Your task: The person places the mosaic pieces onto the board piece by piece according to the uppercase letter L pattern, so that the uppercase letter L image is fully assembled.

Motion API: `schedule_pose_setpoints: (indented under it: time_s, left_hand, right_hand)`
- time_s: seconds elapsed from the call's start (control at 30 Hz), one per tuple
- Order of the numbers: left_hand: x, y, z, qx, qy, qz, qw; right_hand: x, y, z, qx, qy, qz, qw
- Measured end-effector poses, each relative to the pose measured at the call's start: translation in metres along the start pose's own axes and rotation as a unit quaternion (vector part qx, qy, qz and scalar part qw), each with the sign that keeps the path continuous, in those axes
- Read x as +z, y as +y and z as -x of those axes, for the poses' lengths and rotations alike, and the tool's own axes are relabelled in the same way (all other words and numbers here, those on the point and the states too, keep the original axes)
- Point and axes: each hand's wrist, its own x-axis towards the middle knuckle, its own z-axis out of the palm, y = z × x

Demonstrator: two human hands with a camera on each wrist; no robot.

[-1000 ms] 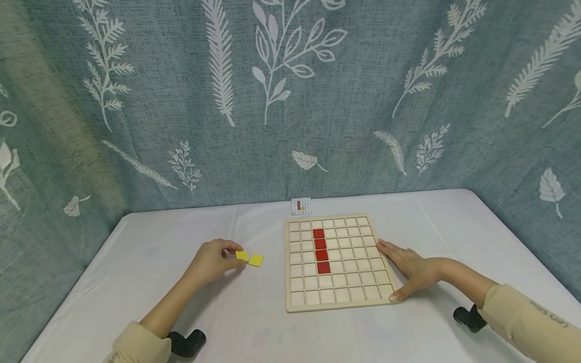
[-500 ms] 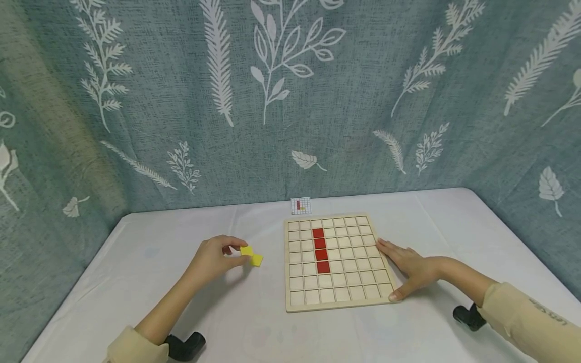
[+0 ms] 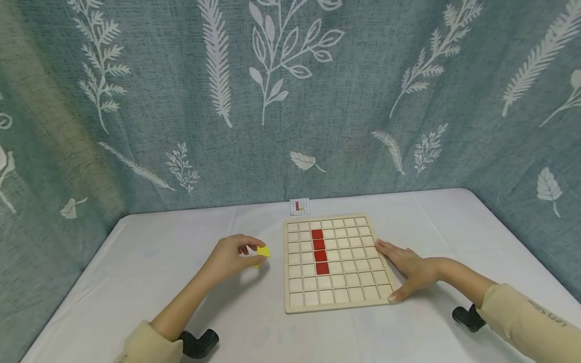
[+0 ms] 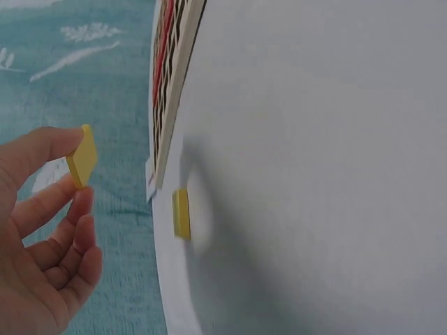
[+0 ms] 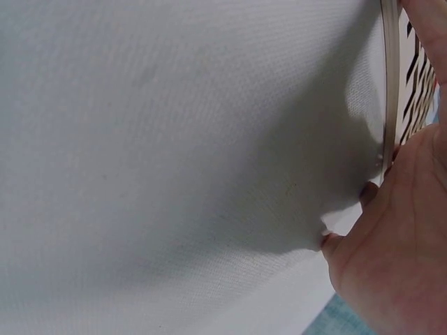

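Note:
Between thumb and forefinger my left hand [image 3: 237,256] pinches a thin yellow square tile [image 4: 84,159], raised over the table left of the grid board. A second yellow tile [image 4: 181,213] lies on the white cloth beneath; in the head view the hand covers most of it. The pale wooden grid board [image 3: 354,300] holds a column of several red tiles [image 3: 320,256] in its squares. My right hand [image 3: 415,267] rests spread along the board's right edge, its thumb at the near right corner and fingertips on the frame.
A small printed card [image 3: 300,206] with a grid and coloured squares lies just behind the board. Black curved pieces sit by each wrist, one by the left [image 3: 199,344] and one by the right [image 3: 469,318]. A leaf-patterned curtain [image 3: 236,166] hangs behind the table.
My left hand has lifted one yellow tile off the cloth and carried it rightward, passing over the other tile. My right hand stays on the board's edge.

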Motion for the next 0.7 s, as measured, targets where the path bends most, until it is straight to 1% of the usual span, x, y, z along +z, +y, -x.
schedule_pose_setpoints:
  time_s: [0.2,0.47,0.7]
  left_hand:
    - [0.009,0.011,-0.006,-0.006,-0.01,0.012,0.9999]
    - [0.023,0.028,-0.017,0.027,-0.017,0.009,0.9994]
    - [0.035,0.04,-0.027,0.059,-0.046,-0.002,0.9972]
  right_hand:
    - [0.0,0.002,-0.001,0.003,-0.002,0.003,1.0]
    - [-0.001,0.002,-0.001,0.008,-0.002,0.003,1.0]
    - [0.0,0.003,-0.001,0.006,0.0,0.001,1.0]
